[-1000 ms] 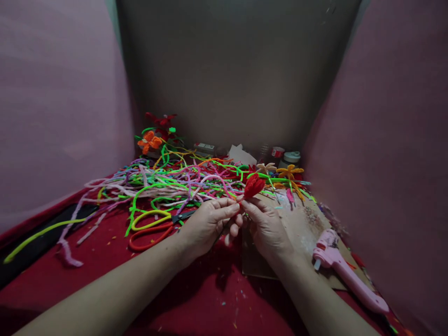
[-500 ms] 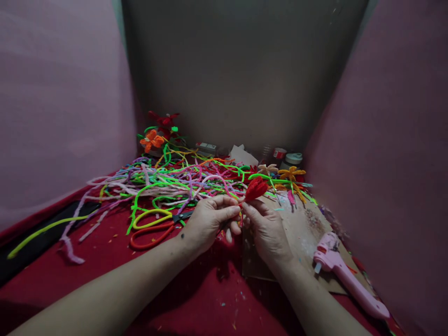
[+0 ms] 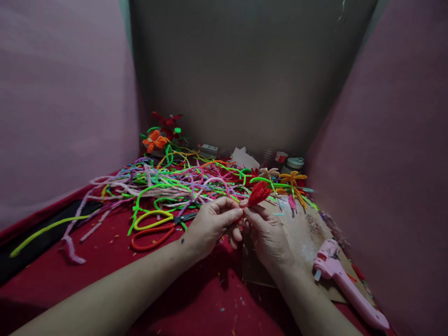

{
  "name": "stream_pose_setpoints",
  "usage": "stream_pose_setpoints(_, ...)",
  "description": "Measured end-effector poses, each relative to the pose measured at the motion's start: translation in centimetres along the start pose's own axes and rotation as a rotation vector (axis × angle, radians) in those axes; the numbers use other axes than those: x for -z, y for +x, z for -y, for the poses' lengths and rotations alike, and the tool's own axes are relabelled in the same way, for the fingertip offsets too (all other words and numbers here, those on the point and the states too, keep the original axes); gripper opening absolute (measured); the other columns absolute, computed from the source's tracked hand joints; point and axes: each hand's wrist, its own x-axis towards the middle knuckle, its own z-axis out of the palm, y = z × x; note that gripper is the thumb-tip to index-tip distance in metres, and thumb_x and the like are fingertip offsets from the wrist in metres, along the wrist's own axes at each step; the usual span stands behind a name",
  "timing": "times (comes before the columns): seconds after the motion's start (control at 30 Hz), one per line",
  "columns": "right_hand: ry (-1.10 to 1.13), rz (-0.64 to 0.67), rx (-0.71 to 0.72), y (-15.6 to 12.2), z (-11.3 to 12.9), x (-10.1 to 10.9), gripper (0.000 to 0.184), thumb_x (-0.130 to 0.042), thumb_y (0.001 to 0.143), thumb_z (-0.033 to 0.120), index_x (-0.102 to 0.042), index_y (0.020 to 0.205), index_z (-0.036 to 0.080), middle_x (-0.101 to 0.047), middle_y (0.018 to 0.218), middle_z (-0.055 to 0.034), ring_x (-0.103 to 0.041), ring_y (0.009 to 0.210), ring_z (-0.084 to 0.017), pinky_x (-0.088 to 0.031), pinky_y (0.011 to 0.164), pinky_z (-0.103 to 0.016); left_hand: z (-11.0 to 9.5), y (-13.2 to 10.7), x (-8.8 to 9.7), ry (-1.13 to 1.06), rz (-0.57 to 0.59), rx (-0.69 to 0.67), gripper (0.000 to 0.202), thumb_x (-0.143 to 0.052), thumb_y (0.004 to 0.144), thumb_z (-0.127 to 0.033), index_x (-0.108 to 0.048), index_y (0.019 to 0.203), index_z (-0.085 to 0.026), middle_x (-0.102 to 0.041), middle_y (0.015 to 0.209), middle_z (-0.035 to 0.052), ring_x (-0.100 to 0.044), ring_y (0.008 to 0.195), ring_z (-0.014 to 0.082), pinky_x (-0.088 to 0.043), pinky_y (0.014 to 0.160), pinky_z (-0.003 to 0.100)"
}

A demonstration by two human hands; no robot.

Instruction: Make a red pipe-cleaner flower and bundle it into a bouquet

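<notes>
A red fuzzy pipe-cleaner flower point(image 3: 259, 193), shaped like a closed bud, tilts up to the right above my fingers. My right hand point(image 3: 268, 235) pinches its base between thumb and fingers. Close against it, my left hand point(image 3: 215, 221) is closed with thumb and forefinger on the lower end of the same flower. The exact spot where the fingertips meet is partly hidden. Scissors point(image 3: 154, 235) with one yellow and one red handle lie just left of my left hand, their blade tips hidden behind it.
A tangled heap of coloured pipe cleaners point(image 3: 164, 179) spreads behind my hands. At right, a pink glue gun point(image 3: 346, 280) rests on a cardboard sheet point(image 3: 297, 233). Finished flowers point(image 3: 154, 141) stand at the back left. A lidded jar point(image 3: 294, 164) stands at the back right.
The flower tilts slightly further right and sits a little lower in view. Both hands stay close together on its base. The whole view has shifted slightly.
</notes>
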Motion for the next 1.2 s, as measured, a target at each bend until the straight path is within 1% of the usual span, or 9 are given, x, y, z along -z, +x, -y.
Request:
stream_pose_setpoints(0.1,0.057,0.082,-0.075,0.0,0.3,0.1,0.020,-0.069,0.069,0.029,-0.068,0.087,0.019,-0.063,0.060,0.0011,-0.055,0.051,-0.013,-0.044,0.049,-0.025,-0.5,0.2,0.5,-0.156,0.087,0.175,0.015,-0.057,0.079,-0.024,-0.060,0.077,-0.009,-0.060,0.062,0.0022,-0.056,0.045,0.0091,-0.048,0.038,0.020)
stream_pose_setpoints(0.2,0.047,0.074,-0.049,0.1,0.5,0.5,0.015,-0.069,0.069,0.021,-0.069,0.084,0.018,-0.064,0.063,0.0013,-0.053,0.050,-0.009,-0.042,0.050,-0.021,-0.8,0.3,1.0,-0.243,0.106,0.321,0.010,-0.058,0.076,-0.016,-0.062,0.077,-0.007,-0.060,0.063,0.0035,-0.053,0.043,0.0069,-0.043,0.034,0.016)
stream_pose_setpoints(0.3,0.046,0.093,-0.038,0.1,0.7,0.7,0.015,-0.069,0.069,0.018,-0.070,0.083,0.020,-0.066,0.070,0.0006,-0.054,0.053,-0.008,-0.041,0.052,-0.021,-0.9,0.3,1.1,-0.311,0.104,0.392,0.012,-0.058,0.073,-0.011,-0.062,0.084,-0.008,-0.062,0.064,0.0036,-0.051,0.042,0.0052,-0.039,0.036,0.014)
stream_pose_setpoints(0.37,0.043,0.117,-0.040,0.1,0.8,0.6,0.015,-0.069,0.069,0.019,-0.071,0.084,0.021,-0.067,0.071,0.0001,-0.055,0.054,-0.009,-0.041,0.052,-0.021,-1.0,0.1,1.1,-0.349,0.112,0.414,0.015,-0.058,0.073,-0.012,-0.061,0.088,-0.010,-0.062,0.066,0.0040,-0.050,0.042,0.0043,-0.036,0.036,0.012)
stream_pose_setpoints(0.6,0.022,0.101,-0.038,0.0,0.8,0.5,0.015,-0.072,0.065,0.020,-0.072,0.080,0.021,-0.068,0.076,0.0002,-0.051,0.053,-0.007,-0.042,0.054,-0.021,-1.2,0.1,0.9,-0.339,0.170,0.412,0.009,-0.054,0.072,-0.010,-0.058,0.080,-0.010,-0.058,0.062,0.0022,-0.037,0.038,0.0004,-0.029,0.036,0.010)
stream_pose_setpoints(0.77,0.025,0.136,-0.050,0.1,0.7,0.6,0.015,-0.069,0.067,0.020,-0.071,0.082,0.022,-0.068,0.086,-0.0010,-0.058,0.059,-0.011,-0.047,0.060,-0.025,-1.0,0.0,0.8,-0.430,0.208,0.413,0.009,-0.051,0.069,-0.008,-0.055,0.077,-0.011,-0.058,0.061,0.0037,-0.038,0.038,0.0015,-0.027,0.036,0.010)
stream_pose_setpoints(0.83,0.030,0.154,-0.055,0.0,0.7,0.6,0.015,-0.068,0.068,0.019,-0.071,0.083,0.022,-0.068,0.086,-0.0012,-0.061,0.063,-0.012,-0.048,0.063,-0.026,-1.0,-0.1,0.9,-0.441,0.218,0.408,0.012,-0.051,0.069,-0.008,-0.055,0.080,-0.011,-0.057,0.061,0.0038,-0.039,0.039,0.0021,-0.028,0.036,0.011)
stream_pose_setpoints(0.97,0.037,0.158,-0.047,0.0,0.7,0.6,0.016,-0.068,0.068,0.017,-0.071,0.083,0.022,-0.069,0.084,-0.0007,-0.062,0.068,-0.014,-0.049,0.069,-0.028,-1.0,-0.2,0.9,-0.424,0.211,0.402,0.026,-0.050,0.070,-0.006,-0.054,0.094,-0.014,-0.056,0.060,0.0023,-0.039,0.038,0.0024,-0.029,0.037,0.011)
stream_pose_setpoints(1.2,0.010,0.116,-0.041,-0.1,0.4,0.8,0.017,-0.070,0.066,0.017,-0.071,0.082,0.022,-0.069,0.076,-0.0003,-0.063,0.073,-0.016,-0.049,0.071,-0.030,-0.7,-0.2,0.9,-0.380,0.240,0.346,0.013,-0.050,0.071,-0.005,-0.051,0.080,-0.014,-0.055,0.060,0.0016,-0.037,0.037,0.0021,-0.030,0.036,0.012)
